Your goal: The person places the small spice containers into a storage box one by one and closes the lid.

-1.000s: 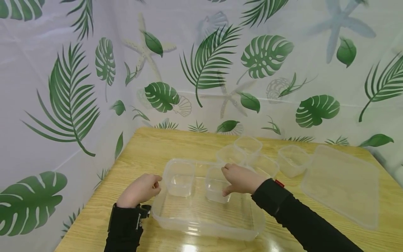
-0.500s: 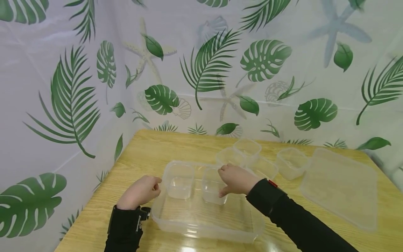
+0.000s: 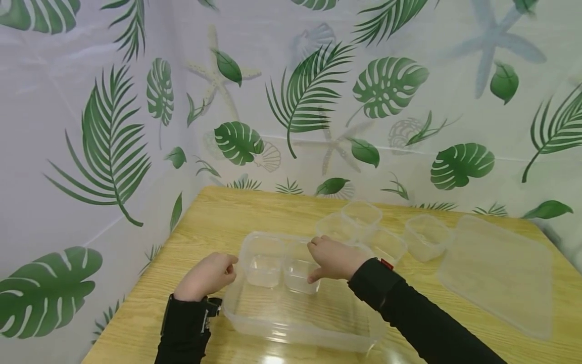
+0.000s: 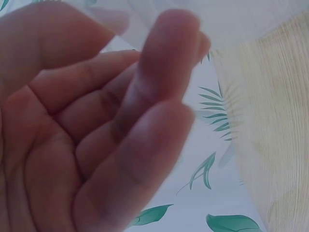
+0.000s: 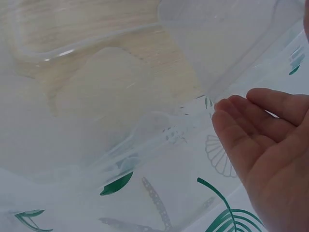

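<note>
A large clear plastic container (image 3: 297,334) stands on the table in front of me. Inside it, toward the back left, two small clear square containers sit side by side: a left one (image 3: 263,277) and a right one (image 3: 300,283). My right hand (image 3: 338,258) holds the right one by its right side, thumb toward the front and fingers at the back. At the large container's back left rim, my left hand (image 3: 206,277) pinches the edge with curled fingers. In the left wrist view the thumb partly passes behind translucent plastic.
Behind the large container, several more small clear containers (image 3: 362,215) stand close together. Another small container (image 3: 427,237) is farther right, beside a flat translucent lid (image 3: 497,278). A leaf-patterned cloth (image 3: 295,101) hangs along the table's back and left edges.
My right hand has slid the right small container leftward inside the large one, right up beside the left small container. My left hand has stayed at the rim.
</note>
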Tool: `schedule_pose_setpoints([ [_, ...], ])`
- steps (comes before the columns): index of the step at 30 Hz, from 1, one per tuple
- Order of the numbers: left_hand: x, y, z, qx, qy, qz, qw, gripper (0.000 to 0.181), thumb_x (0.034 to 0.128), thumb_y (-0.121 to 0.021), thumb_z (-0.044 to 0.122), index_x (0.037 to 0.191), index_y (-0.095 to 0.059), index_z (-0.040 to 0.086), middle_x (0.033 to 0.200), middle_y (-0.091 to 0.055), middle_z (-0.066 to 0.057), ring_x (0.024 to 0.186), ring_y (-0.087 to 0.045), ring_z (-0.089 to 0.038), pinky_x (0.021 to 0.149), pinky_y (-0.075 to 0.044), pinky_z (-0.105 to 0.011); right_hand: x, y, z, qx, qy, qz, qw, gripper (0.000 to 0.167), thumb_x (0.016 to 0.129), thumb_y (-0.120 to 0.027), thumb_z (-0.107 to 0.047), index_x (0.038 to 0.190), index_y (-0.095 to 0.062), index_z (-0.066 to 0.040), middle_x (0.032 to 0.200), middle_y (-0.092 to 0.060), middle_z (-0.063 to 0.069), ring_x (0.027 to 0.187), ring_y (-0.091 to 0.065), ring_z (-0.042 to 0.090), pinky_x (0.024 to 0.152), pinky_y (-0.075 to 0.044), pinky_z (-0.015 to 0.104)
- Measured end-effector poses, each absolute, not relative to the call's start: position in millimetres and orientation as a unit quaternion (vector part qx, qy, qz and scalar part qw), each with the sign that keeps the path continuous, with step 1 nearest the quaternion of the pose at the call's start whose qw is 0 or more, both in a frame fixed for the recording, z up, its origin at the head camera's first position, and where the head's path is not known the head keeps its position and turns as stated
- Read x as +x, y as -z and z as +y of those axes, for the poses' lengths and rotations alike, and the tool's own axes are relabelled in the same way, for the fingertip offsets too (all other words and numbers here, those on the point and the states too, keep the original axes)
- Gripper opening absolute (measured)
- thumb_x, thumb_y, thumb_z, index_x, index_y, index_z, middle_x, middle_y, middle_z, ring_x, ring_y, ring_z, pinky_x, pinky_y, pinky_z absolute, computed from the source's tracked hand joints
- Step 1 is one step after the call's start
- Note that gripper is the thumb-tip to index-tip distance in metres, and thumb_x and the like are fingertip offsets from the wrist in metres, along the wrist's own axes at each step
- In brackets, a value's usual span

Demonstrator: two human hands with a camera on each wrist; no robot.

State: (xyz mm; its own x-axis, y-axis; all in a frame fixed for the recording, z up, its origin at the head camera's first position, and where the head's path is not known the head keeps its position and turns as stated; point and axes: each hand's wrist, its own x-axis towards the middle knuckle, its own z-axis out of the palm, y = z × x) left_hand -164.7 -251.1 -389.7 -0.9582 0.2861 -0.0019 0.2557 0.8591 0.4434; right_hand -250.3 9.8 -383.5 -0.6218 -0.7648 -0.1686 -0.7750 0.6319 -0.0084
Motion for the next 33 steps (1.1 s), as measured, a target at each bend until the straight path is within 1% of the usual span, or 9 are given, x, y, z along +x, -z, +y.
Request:
schedule_pose_setpoints([
  [7, -165.9, 389.9, -251.6, 0.139, -0.215, 0.966, 0.028, 0.019, 0.0806, -0.051, -0.001, 0.066, -0.047, 0.011, 0.055, -0.029, 0.004, 0.049, -0.026, -0.01, 0.05, -0.024, -0.026, -251.4, 384.0, 8.2, -0.43, -0.012, 0.9, 0.072, 0.073, 0.071, -0.068, -0.043, 0.118, -0.048, 0.01, 0.116, -0.049, 0.021, 0.106, -0.046, 0.032, 0.089, -0.036, 0.037],
  [14, -163.9, 389.4, -251.7, 0.142, -0.216, 0.966, 0.024, 0.022, 0.081, -0.049, -0.002, 0.063, -0.043, 0.011, 0.056, -0.022, 0.003, 0.05, -0.021, -0.01, 0.05, -0.02, -0.026, -252.5, 387.2, 9.1, -0.421, -0.007, 0.904, 0.073, 0.075, 0.07, -0.068, -0.044, 0.12, -0.047, 0.008, 0.118, -0.048, 0.019, 0.109, -0.044, 0.031, 0.09, -0.036, 0.036],
  [22, -164.7, 391.0, -250.8, 0.138, -0.216, 0.966, 0.029, 0.024, 0.0802, -0.049, -0.001, 0.062, -0.041, 0.011, 0.055, -0.021, 0.003, 0.049, -0.02, -0.011, 0.05, -0.02, -0.025, -252.3, 388.4, 10.0, -0.412, 0.007, 0.907, 0.083, 0.076, 0.071, -0.068, -0.043, 0.122, -0.045, 0.008, 0.121, -0.046, 0.02, 0.112, -0.042, 0.032, 0.092, -0.034, 0.037],
  [26, -165.1, 391.1, -250.8, 0.138, -0.217, 0.966, 0.03, 0.022, 0.08, -0.049, -0.001, 0.063, -0.043, 0.01, 0.055, -0.023, 0.004, 0.049, -0.021, -0.01, 0.049, -0.021, -0.025, -251.5, 387.7, 11.1, -0.414, 0.021, 0.906, 0.086, 0.075, 0.071, -0.069, -0.041, 0.122, -0.044, 0.009, 0.121, -0.045, 0.021, 0.112, -0.042, 0.033, 0.091, -0.034, 0.038],
  [33, -164.8, 389.6, -252.1, 0.148, -0.226, 0.962, 0.03, 0.018, 0.0807, -0.049, -0.002, 0.067, -0.048, 0.01, 0.055, -0.032, 0.003, 0.049, -0.027, -0.01, 0.049, -0.024, -0.025, -250.1, 388.2, 12.8, -0.41, 0.03, 0.908, 0.085, 0.076, 0.071, -0.069, -0.042, 0.122, -0.045, 0.009, 0.121, -0.045, 0.021, 0.113, -0.041, 0.033, 0.091, -0.035, 0.038],
])
